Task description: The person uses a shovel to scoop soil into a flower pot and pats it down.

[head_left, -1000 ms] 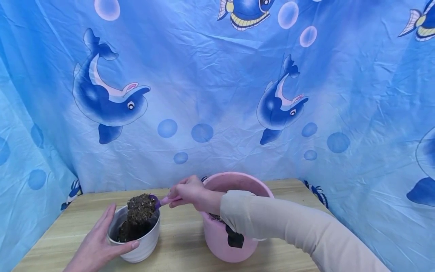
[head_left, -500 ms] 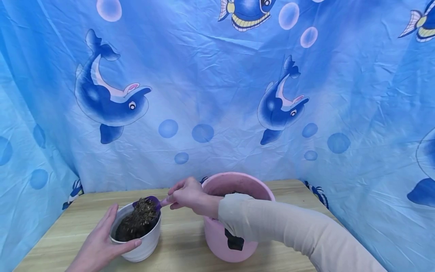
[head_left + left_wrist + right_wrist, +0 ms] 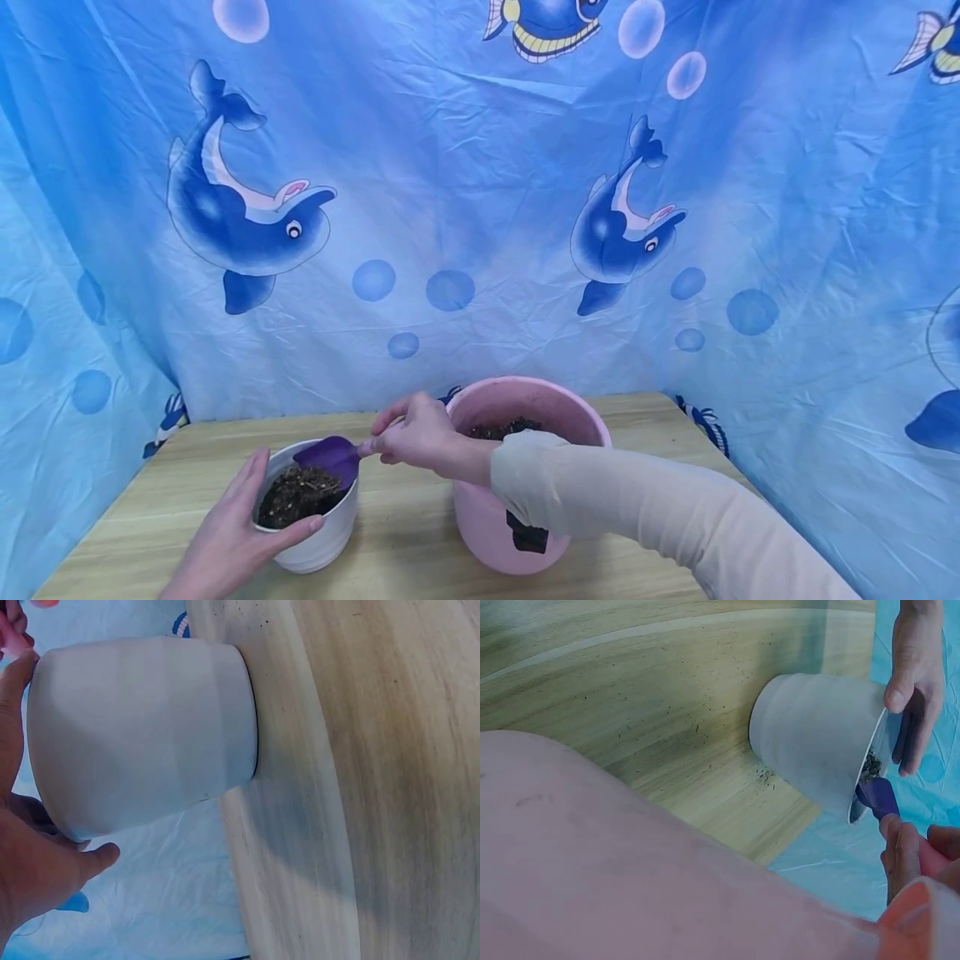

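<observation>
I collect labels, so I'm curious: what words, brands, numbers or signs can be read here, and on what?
None can be read: not on the white pot, the purple scoop or the pink bucket. The blue backdrop shows illustrations without writing. The black piece below the sleeve is too dark to tell.

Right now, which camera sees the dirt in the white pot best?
The head view: it looks down into the pot, so a broad patch of dirt shows. The right wrist view catches only a bit of it; the left wrist view shows the pot's outside but none of that dirt.
</observation>
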A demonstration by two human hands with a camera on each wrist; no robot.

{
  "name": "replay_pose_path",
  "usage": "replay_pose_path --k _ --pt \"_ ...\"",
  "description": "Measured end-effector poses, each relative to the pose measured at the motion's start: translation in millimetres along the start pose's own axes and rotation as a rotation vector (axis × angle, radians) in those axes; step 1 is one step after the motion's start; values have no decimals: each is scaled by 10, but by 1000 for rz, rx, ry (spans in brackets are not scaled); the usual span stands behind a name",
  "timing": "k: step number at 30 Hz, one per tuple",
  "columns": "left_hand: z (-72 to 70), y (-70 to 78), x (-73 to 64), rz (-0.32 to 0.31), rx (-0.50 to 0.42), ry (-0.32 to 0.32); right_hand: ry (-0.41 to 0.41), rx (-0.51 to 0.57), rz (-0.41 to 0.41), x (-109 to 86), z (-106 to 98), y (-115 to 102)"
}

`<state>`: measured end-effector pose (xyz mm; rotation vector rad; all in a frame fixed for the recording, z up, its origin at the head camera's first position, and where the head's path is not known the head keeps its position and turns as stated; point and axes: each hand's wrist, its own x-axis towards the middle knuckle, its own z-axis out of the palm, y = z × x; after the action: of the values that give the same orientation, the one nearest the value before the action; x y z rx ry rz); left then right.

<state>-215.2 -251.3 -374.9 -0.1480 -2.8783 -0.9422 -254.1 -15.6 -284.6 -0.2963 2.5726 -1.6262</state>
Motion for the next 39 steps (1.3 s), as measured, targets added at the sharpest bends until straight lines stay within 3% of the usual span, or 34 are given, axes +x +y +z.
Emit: replay_pose_path --k 6,14,18,22,32,39 --pt "9 19 22 -41 24 -12 -5 -84 -103 -36 -27 29" --pt "28 25 2 -23 23 17 -19 -258 -278 -74 -86 96" --pt "33 38 0 -22 24 32 -24 -295 -336 -106 -136 114" --pt "28 44 -3 -27 28 31 -13 -278 -349 -136 -199 135" --pt "11 72 57 -114 25 -56 31 -230 -330 -204 -360 192" --pt "-10 53 70 -116 24 -81 40 -218 -313 -321 -532 178"
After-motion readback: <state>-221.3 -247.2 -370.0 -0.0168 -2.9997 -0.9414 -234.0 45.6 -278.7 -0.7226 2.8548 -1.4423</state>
